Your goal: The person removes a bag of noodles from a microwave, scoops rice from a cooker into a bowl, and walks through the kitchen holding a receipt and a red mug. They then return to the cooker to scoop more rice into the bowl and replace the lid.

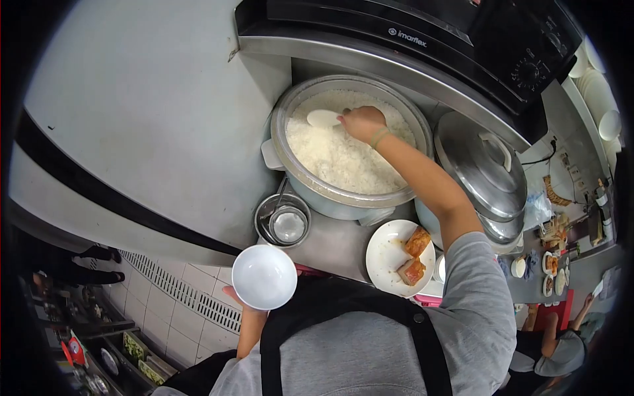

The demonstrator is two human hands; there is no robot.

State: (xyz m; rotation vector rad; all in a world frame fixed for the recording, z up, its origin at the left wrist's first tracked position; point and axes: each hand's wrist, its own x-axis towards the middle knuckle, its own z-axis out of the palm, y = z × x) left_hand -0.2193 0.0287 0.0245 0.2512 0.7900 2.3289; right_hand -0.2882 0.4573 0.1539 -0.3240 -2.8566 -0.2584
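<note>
My right hand (364, 123) grips a white rice paddle (323, 118), its blade over the cooked rice (330, 158). The rice fills much of a large rice pot (281, 132) that stands uncovered on the counter. Down at the left, my left hand (246, 302) holds a white bowl (264, 277) from beneath; its inside shows only white. Most of the left fingers are hidden behind the bowl. Close to the pot's front, a white plate (378, 261) carries two browned pieces of food (413, 270).
Metal containers (288, 224) with a utensil handle stand left of the plate. A second pot with a metal lid (475, 165) is at the right. An oven (409, 39) sits on a shelf above. Another person (561, 350) is at the far right.
</note>
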